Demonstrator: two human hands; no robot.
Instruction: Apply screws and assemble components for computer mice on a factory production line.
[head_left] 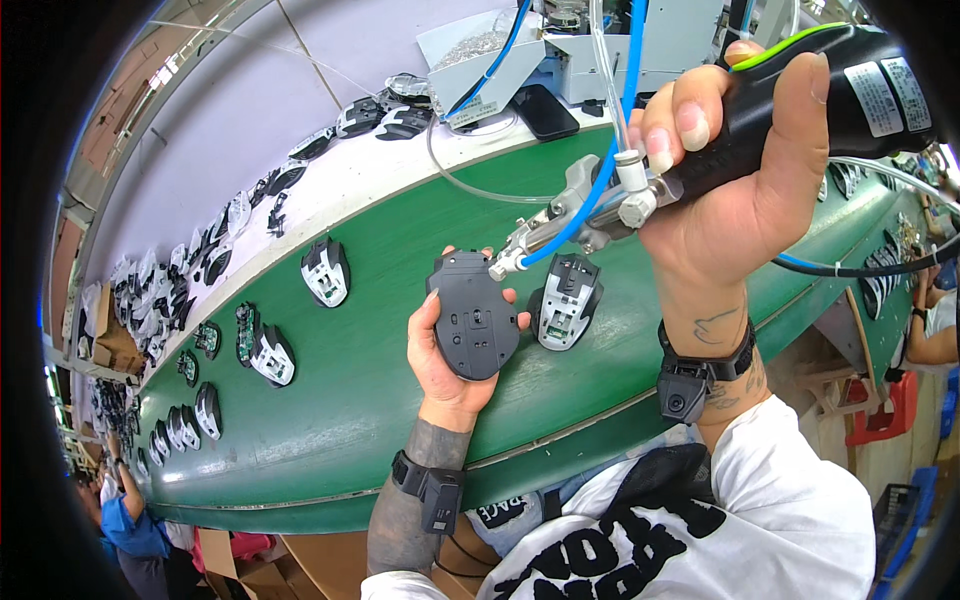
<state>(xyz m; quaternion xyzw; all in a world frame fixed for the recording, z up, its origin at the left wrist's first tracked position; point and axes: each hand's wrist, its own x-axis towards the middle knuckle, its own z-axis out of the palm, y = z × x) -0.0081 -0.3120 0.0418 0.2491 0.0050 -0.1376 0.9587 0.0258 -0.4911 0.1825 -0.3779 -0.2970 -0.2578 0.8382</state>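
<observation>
My left hand (450, 385) is closed around a dark computer mouse (472, 350), its flat underside facing up with small holes and a sensor opening in view. In my right hand (735, 205) is a black electric screwdriver (810, 90) with a green strip, its fingers wrapped about the body. The metal nose of the screwdriver, fed by clear and blue tubes, points down at the upper right corner of the mouse. Whether the tip touches it, I cannot tell. Just right of the mouse, a grey and black half-assembled mouse (567, 305) lies on the green belt (380, 400).
Several partly built mice (325, 272) and circuit boards (246, 335) sit on the belt to the left. Along the white ledge (330, 180) behind are more mouse parts, a black phone (545, 112) and a box of screws (480, 50). Other people work at both far sides.
</observation>
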